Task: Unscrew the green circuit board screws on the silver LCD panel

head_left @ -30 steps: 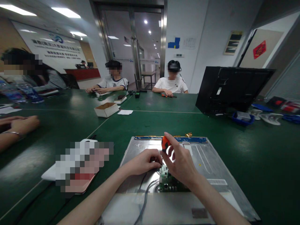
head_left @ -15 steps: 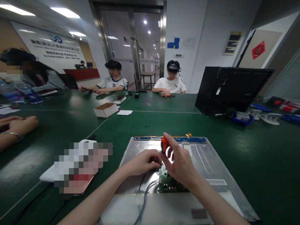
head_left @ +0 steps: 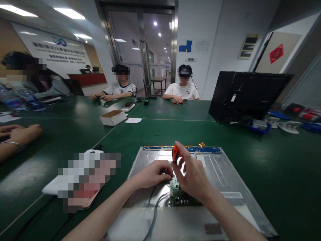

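A red-and-black screwdriver [head_left: 176, 154] stands nearly upright in my right hand [head_left: 192, 170], its handle between the fingers with the index finger on top. Its tip is hidden behind the hands. My left hand [head_left: 157, 172] is closed in a pinch beside it, at the upper left edge of a green circuit board [head_left: 183, 197]. What those fingertips hold, if anything, cannot be made out. The board sits on the metal back of a display panel [head_left: 238, 207], partly covered by my right hand. Grey cables [head_left: 154, 211] run from the board toward me.
Left of the panel lies a blurred-out pink and white item [head_left: 90, 197]. Further off are an open white box [head_left: 113, 117], a black monitor [head_left: 245, 97] and a blue tray [head_left: 259, 126]. Co-workers sit around the green table [head_left: 190, 130]; one's hands [head_left: 22, 134] rest at the left.
My hands and the screwdriver have hardly moved. Across the table, the co-worker at the left has shifted their hands slightly to the right.
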{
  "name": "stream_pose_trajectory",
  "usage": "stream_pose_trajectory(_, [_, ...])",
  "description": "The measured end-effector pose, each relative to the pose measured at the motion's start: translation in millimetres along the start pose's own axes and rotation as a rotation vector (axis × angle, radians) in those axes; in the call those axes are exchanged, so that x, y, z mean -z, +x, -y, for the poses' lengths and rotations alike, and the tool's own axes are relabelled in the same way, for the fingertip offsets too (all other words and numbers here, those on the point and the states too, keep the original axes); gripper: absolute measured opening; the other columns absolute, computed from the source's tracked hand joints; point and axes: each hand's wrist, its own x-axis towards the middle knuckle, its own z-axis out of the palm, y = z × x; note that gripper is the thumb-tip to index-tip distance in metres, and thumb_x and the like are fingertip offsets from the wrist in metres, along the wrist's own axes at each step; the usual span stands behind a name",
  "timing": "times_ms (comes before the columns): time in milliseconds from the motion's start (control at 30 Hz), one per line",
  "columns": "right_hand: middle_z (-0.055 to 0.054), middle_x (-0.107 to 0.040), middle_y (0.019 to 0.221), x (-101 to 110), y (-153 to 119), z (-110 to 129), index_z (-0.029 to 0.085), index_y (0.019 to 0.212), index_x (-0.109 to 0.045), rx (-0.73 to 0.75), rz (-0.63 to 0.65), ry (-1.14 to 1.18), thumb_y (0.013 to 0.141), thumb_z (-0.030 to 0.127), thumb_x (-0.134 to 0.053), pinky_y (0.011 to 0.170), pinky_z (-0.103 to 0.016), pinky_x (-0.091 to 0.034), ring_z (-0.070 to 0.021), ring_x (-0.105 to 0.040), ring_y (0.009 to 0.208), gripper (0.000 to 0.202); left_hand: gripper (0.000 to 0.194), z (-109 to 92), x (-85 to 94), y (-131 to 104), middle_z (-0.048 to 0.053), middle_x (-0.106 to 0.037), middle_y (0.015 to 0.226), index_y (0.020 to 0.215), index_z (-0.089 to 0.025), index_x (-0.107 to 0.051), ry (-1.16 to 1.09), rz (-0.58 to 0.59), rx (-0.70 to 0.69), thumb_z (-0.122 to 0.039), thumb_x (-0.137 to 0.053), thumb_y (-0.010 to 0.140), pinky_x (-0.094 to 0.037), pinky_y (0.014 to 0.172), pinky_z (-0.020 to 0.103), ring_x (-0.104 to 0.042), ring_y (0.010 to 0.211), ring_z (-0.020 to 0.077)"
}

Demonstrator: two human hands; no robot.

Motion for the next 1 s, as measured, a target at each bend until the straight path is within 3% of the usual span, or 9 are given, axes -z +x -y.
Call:
stream_pose_trajectory(233, [0.002,-0.059,0.074,-0.7,1.3,-1.0,0.027,0.147,-0.024,0.047,-0.038,-0.026,0.091,0.020,-0.051,0.047,-0.026,-0.041,-0.0118,-0.048,0.049,0.063,0.004,-6.2,1.4,1.0,-0.002,-0.060,0.076,0.075,-0.016,-0.059,0.029,-0.010,-0.036,-0.013,-0.062,0.077,-0.043,0.070,0.026,-0.053,0.072,0.0147])
stream_pose_trajectory(467, [-0.001,-0.063,0.078,1.9,0.4,1.7,0.021,0.150,-0.019,0.015,0.021,0.019,0.089,0.016,-0.047,0.048,-0.026,-0.045,-0.0129,-0.054,0.053,0.067,0.006,1.6,-0.3,0.4,0.000,-0.062,0.082,0.084,-0.016,-0.061,0.014,0.012,-0.023,-0.016,-0.061,0.079,-0.046,0.072,0.028,-0.056,0.076,0.0166])
stream_pose_trajectory(1000, [0.000,-0.063,0.080,4.1,2.1,-4.1,0.025,0.150,-0.020,-0.017,0.028,0.009,0.090,0.020,-0.051,0.050,-0.027,-0.047,-0.0123,-0.054,0.053,0.068,0.009,0.7,0.8,0.5,0.001,-0.063,0.084,0.087,-0.016,-0.062,0.057,0.020,-0.017,-0.014,-0.059,0.079,-0.046,0.073,0.028,-0.057,0.077,0.0170])
